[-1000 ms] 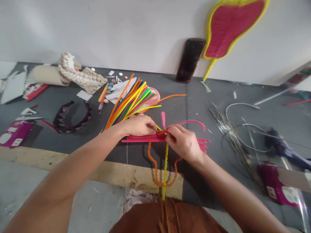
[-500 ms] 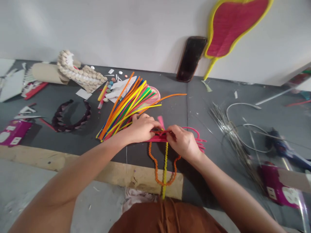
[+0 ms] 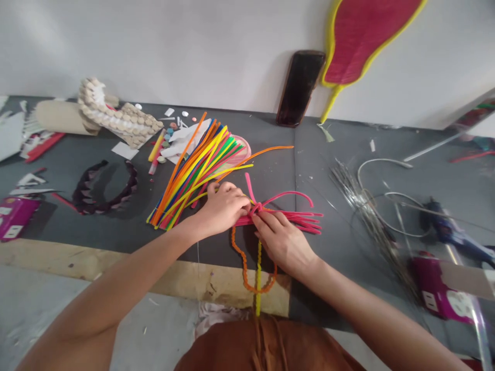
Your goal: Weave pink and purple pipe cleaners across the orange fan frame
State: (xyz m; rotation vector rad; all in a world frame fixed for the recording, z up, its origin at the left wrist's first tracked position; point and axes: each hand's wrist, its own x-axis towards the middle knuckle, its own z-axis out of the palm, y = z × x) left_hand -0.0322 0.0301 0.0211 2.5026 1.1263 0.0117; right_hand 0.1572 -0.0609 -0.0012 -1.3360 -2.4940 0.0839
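Both hands are at a bundle of pink pipe cleaners (image 3: pixel 305 221) lying crosswise on the dark table. A pink strand is looped round its middle, with one end sticking up and another curving right. My left hand (image 3: pixel 226 208) is closed on the bundle left of the loop, its fingertips partly hidden. My right hand (image 3: pixel 284 239) holds the bundle just right of the loop, fingers together and thumb out of sight. Below the hands hang a wavy orange pipe cleaner loop (image 3: pixel 245 273) and a yellow twisted pipe cleaner (image 3: pixel 259 263). Left of them fans a pile of multicoloured pipe cleaners (image 3: pixel 193 175).
A phone (image 3: pixel 300 87) and a pink-and-yellow fan shape (image 3: pixel 363 44) lean on the wall. A dark headband (image 3: pixel 106 188) lies left. To the right are wires (image 3: pixel 359 201), a glue gun (image 3: pixel 452 226) and a purple box (image 3: pixel 441 288).
My right hand has shifted from pinching above the bundle to lying lower over it. The pink loop now shows, its upright end and right-hand end more exposed. The view has shifted slightly.
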